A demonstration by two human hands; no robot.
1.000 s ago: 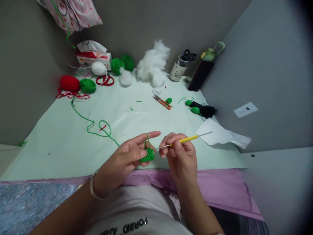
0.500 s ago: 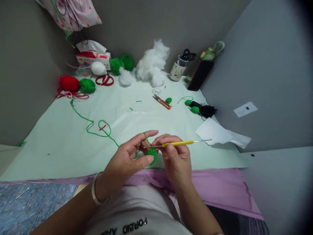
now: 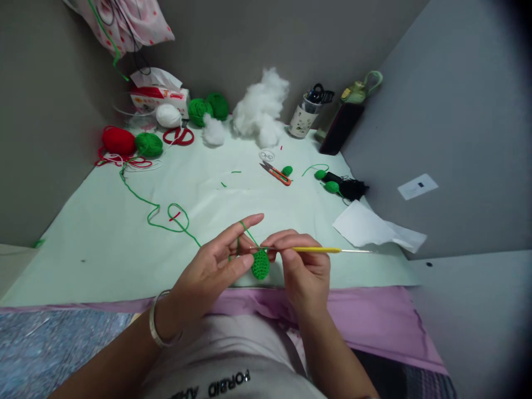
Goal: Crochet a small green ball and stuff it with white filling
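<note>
Between my two hands is a small green crochet piece (image 3: pixel 260 265), oval and closely stitched. My left hand (image 3: pixel 220 257) pinches its left edge with the thumb, and green yarn (image 3: pixel 249 230) runs taut from the raised index finger down to the stitches. A crochet hook (image 3: pixel 316 250) with a yellow handle lies in the closed fingers of my right hand (image 3: pixel 305 266). Its thin metal tip points left across the top of the piece. From my left hand the working strand (image 3: pixel 194 238) trails back over the table to a green yarn ball (image 3: pixel 148 144).
Orange thread snips (image 3: pixel 276 174) lie mid-table beside a small green piece (image 3: pixel 287 171). White stuffing (image 3: pixel 260 108), red scissors (image 3: pixel 178 136) and a cup of tools (image 3: pixel 302 119) stand along the back. At right are black yarn (image 3: pixel 352 188) and white paper (image 3: pixel 369 224).
My right hand and the hook have shifted slightly right. The left index finger has lifted, stretching the yarn. More of the green piece shows as my left thumb has moved back to its edge.
</note>
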